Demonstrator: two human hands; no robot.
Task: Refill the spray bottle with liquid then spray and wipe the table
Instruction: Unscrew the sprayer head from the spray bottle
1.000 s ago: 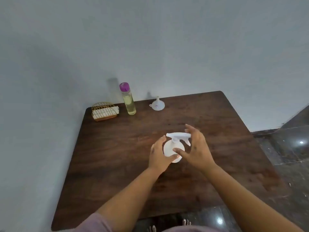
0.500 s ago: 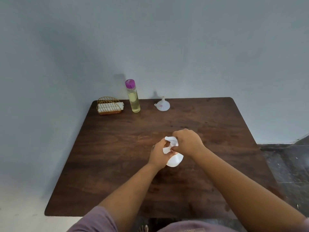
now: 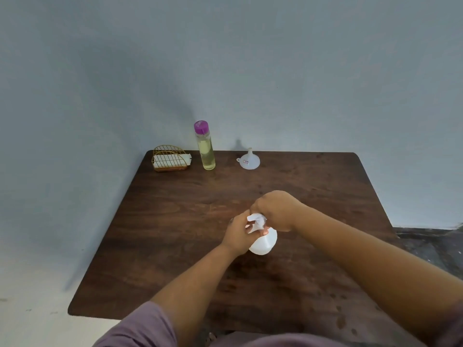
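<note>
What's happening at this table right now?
A person is working on a white spray bottle standing mid-table. The left hand grips its body while the right hand is wrapped round the spray head, apparently to unscrew it. At the back, untouched, stand a capped bottle of yellowish liquid, a small funnel and a wire holder with a cloth.
</note>
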